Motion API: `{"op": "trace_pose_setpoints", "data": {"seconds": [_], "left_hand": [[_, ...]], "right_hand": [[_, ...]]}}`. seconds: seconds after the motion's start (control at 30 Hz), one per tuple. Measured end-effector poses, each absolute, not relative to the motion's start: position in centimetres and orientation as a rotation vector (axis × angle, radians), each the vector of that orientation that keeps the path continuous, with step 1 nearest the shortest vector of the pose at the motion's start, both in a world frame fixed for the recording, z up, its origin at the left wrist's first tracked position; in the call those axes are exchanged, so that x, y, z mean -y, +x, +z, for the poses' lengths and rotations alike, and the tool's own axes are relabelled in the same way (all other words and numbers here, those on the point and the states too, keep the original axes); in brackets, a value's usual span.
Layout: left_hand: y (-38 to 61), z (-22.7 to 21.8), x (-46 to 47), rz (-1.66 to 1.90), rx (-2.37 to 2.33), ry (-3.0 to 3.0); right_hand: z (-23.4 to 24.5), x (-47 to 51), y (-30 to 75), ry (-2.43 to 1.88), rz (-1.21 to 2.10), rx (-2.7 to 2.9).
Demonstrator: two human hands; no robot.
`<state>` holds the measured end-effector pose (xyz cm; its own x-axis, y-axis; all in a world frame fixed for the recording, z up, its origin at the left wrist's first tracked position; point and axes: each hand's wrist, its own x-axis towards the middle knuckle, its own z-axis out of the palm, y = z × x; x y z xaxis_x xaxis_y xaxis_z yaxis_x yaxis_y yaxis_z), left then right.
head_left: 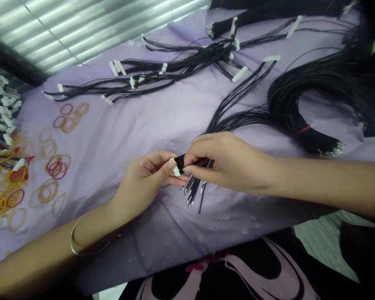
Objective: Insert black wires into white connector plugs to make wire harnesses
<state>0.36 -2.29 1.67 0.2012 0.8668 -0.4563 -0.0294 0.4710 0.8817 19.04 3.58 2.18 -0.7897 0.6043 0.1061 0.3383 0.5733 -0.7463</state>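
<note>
My left hand (pixel 150 175) pinches a small white connector (pixel 176 168) between thumb and fingers. My right hand (pixel 225 164) is closed on a thin black wire at that connector, fingertips touching it. Under my right hand lies a loose bunch of black wires (pixel 195 189) with bare metal ends pointing toward me. These wires run back to the upper right across the purple cloth (pixel 137 125). A thin bangle sits on my left wrist.
Finished black wire sets with white connectors (pixel 162 71) lie at the back. A large coiled black wire bundle (pixel 303 96) with a red tie is at right. Rubber bands (pixel 54 166) are scattered at left, loose white connectors (pixel 0 108) at far left.
</note>
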Motion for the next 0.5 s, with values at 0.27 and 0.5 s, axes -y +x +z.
{"op": "trace_pose_setpoints", "data": {"seconds": [0.27,0.5], "left_hand": [[0.8,1.4,2.0,0.832,-1.206,0.834],[0.3,1.0,1.9,0.913,-1.171,0.760]], "right_hand": [[1.4,-3.6,18.0,-0.836,0.898,2.508],[2.8,-5.3,20.3,-0.439,0.396,2.628]]}}
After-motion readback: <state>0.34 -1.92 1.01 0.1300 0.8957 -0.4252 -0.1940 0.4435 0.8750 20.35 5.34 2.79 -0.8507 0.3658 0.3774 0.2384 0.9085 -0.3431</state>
